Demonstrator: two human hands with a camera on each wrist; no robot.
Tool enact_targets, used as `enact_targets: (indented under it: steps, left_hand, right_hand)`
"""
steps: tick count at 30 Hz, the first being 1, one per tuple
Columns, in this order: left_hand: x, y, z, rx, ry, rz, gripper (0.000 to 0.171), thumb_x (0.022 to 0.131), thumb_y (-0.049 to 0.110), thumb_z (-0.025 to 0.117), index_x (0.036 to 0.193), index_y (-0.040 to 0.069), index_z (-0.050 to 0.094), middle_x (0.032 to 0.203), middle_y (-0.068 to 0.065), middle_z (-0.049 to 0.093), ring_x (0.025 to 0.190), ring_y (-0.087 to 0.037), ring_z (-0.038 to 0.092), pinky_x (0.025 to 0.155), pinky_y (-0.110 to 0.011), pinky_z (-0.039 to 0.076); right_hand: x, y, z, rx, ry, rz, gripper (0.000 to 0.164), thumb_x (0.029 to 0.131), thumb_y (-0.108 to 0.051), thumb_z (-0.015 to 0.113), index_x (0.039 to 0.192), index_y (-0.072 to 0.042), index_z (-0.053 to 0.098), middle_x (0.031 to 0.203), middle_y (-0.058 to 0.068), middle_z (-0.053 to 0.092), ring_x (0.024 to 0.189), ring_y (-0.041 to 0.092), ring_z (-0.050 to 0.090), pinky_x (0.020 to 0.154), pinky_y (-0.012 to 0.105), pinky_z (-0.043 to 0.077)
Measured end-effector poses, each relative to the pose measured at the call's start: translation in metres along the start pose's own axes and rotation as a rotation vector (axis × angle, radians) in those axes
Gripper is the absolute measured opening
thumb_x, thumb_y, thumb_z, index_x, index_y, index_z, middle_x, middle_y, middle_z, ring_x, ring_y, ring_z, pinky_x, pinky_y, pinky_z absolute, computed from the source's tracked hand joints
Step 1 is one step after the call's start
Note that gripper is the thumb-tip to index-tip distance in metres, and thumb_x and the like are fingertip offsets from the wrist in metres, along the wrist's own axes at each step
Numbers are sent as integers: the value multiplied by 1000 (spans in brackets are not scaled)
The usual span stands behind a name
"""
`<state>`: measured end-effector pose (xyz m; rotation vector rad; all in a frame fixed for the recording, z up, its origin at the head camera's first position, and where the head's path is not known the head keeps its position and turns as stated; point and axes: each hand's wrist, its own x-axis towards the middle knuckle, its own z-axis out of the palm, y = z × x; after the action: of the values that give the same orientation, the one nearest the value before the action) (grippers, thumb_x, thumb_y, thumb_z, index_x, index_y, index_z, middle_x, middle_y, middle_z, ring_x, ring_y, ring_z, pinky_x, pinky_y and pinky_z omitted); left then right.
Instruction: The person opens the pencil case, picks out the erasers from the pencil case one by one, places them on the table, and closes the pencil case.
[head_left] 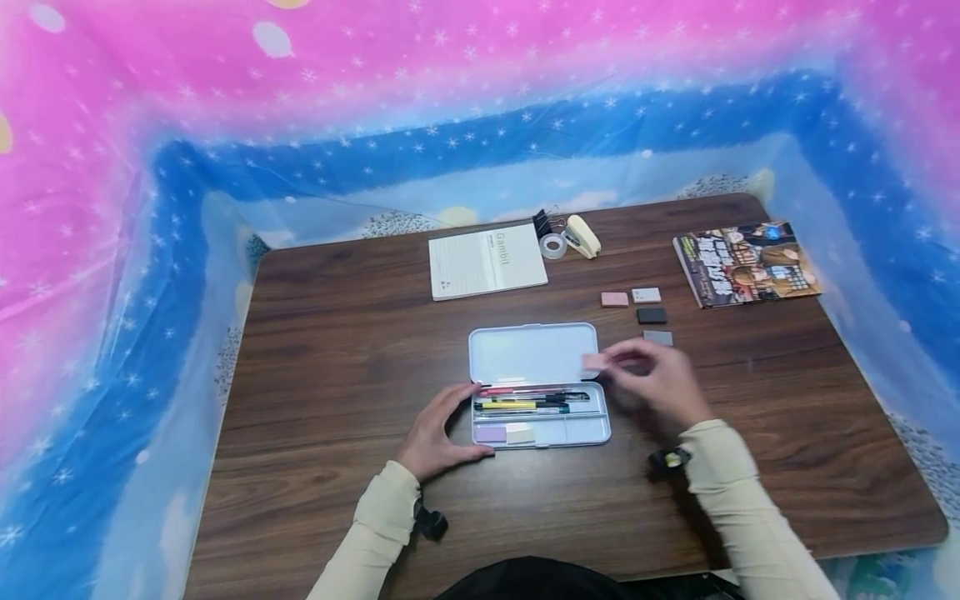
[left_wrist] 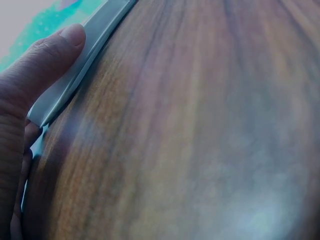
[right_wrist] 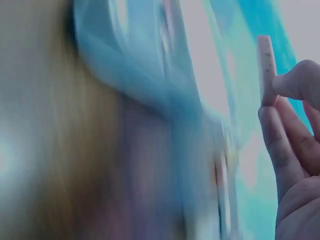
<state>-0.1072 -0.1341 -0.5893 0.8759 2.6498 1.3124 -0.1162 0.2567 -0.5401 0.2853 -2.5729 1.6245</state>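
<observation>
A white pencil case [head_left: 587,430] lies on the table with its lid [head_left: 532,350] folded back. Its rear section holds several pens [head_left: 517,406]; a purple eraser [head_left: 491,434] and a cream eraser [head_left: 520,433] sit in the front section. My left hand [head_left: 442,433] grips the case's left end, thumb [left_wrist: 52,60] along the front wall and fingers at the back corner. Between thumb and fingertips, my right hand [head_left: 660,379] pinches a pale pink eraser [right_wrist: 266,70], held up over the right edge of the lid.
Right of the lid lie a pink eraser [head_left: 614,299], a white one [head_left: 646,295], a black one [head_left: 652,316] and a grey one [head_left: 657,337]. Behind are a notepad [head_left: 487,262], tape roll [head_left: 553,246], binder clip [head_left: 542,223] and stapler [head_left: 582,237]. A book [head_left: 750,265] lies far right.
</observation>
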Motion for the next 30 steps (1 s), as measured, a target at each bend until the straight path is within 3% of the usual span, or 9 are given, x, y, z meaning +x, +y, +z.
enact_targets:
  steps: [5,11,18,24,30]
  left_hand:
    - [0,0,-1,10,-6,-6,101,71,34,101,157,17,50,150,-11,55,136,-30,55,112,-53,47]
    - [0,1,-2,5,-3,-15,101,71,33,101,156,18,51,150,-11,56,137,-30,55,113,-53,47]
    - [-1,2,-2,-3,0,-5,101,70,31,102,156,16,51,149,-11,56,136,-29,55,113,-53,46]
    - [-1,1,-1,-12,1,1,101,70,32,102,156,17,51,150,-7,56,137,-26,55,114,-51,46]
    - [0,2,0,-13,11,14,101,69,31,102,155,15,52,150,-8,56,136,-27,55,113,-51,47]
  right_hand:
    - [-3,43,-74,-134,142,59,24,90,2,82,113,0,76,107,18,77,89,-6,68,77,9,54]
    - [-1,86,-121,-237,117,175,22,94,-8,80,116,-4,76,109,13,77,87,-11,66,72,8,53]
    - [15,111,-142,-297,45,202,23,98,-9,77,119,-2,74,115,24,73,86,-15,61,72,7,51]
    - [21,117,-145,-245,59,264,27,101,-7,73,126,2,71,125,25,69,88,-14,62,73,8,53]
    - [20,122,-148,-166,97,312,40,102,-25,74,134,0,69,117,-4,74,92,-8,63,75,9,51]
